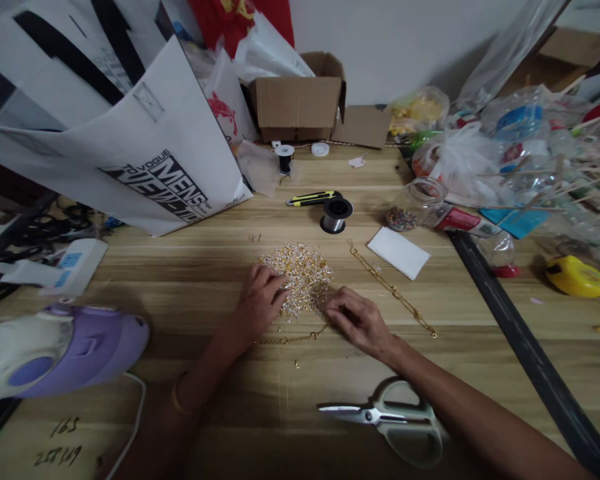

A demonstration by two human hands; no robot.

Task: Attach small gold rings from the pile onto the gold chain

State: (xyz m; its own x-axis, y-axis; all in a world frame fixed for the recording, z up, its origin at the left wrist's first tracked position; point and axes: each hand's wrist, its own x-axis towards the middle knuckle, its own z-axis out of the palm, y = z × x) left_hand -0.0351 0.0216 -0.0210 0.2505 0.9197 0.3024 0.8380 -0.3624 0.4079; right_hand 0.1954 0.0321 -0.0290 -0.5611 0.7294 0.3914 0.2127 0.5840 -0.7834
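A loose pile of small clear and gold beads (pixel 305 273) lies in the middle of the wooden table. My left hand (pixel 260 300) rests at the pile's left edge, its bent fingers a little apart and touching the beads. On the pile's right side, my right hand (pixel 357 321) is closed in a pinch at the end of a thin gold chain (pixel 293 340). That chain runs along the table below the pile towards my left wrist. A small gold piece (pixel 297 365) lies nearer to me. Right of my right hand, a second gold chain with ornaments (pixel 395 291) is stretched out.
Scissors (pixel 380 415) lie near my right forearm. Behind the pile are a wire spool (pixel 336 217), a utility knife (pixel 313 198) and a white card (pixel 399 253). A bead jar (pixel 415 203) and a tape measure (pixel 579 276) lie right; a purple-white device (pixel 90 347) stands left.
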